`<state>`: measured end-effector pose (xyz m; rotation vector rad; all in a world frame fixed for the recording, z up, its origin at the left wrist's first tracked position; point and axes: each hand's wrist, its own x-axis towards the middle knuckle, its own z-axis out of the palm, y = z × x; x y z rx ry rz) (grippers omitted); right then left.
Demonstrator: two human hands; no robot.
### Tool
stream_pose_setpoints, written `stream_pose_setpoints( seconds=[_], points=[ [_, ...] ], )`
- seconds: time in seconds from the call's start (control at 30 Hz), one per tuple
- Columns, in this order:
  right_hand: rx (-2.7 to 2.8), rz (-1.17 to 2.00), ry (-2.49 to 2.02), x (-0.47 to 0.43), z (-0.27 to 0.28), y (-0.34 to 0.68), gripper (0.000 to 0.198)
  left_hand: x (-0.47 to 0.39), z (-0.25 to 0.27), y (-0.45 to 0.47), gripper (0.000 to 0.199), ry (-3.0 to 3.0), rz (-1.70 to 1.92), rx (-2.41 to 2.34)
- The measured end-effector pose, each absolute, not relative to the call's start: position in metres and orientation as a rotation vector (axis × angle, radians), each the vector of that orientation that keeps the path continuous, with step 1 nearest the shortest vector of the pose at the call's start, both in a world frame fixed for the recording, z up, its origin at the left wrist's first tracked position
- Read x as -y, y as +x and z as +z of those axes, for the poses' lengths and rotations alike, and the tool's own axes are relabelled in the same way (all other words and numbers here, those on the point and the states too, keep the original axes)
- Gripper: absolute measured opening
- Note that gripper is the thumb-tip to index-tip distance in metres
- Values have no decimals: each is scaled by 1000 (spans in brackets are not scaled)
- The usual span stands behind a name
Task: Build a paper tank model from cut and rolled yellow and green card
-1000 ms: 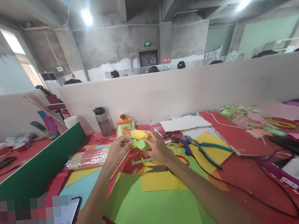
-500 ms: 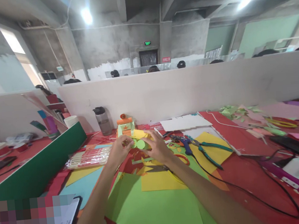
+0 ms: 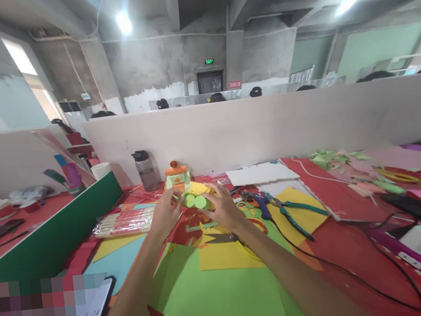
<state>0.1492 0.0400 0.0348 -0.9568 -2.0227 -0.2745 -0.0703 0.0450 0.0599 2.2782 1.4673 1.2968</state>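
Between my hands is a small yellow paper model [image 3: 197, 188] with light green round discs [image 3: 200, 202] on the side facing me. My left hand [image 3: 168, 211] has its fingers closed at the model's left side, by the smaller disc. My right hand [image 3: 223, 205] grips the right side, its thumb near the larger disc. My fingers partly hide the model. Just behind it stands an orange and pale green paper piece [image 3: 177, 177] with a star. Open scissors [image 3: 221, 238] with a yellow and red handle lie below my right hand on yellow paper [image 3: 220, 259].
Green paper sheets [image 3: 216, 296] cover the front. To the right lie a blue glue gun [image 3: 263, 205], teal-handled pliers [image 3: 293, 209] and a black cord. At left are wrapped sticks [image 3: 125, 222], a green board [image 3: 61, 227] and a phone [image 3: 93, 313]. A water bottle [image 3: 147, 171] stands behind.
My left hand has shifted slightly left, and its fingers have moved away from the front of the smaller disc. The discs show more clearly now. My right hand stays nearly in place.
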Motion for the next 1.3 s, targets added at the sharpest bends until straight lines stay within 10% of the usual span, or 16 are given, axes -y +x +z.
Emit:
stream_pose_setpoints(
  seconds=[0.5,1.3],
  points=[
    [1884,-165,-1065,-47,31,153,36,-37,56,-72,53,3025,921,-1275],
    [1892,-180,-1070,-46,31,153,38,-34,60,-73,53,2950,916,-1325]
  ],
)
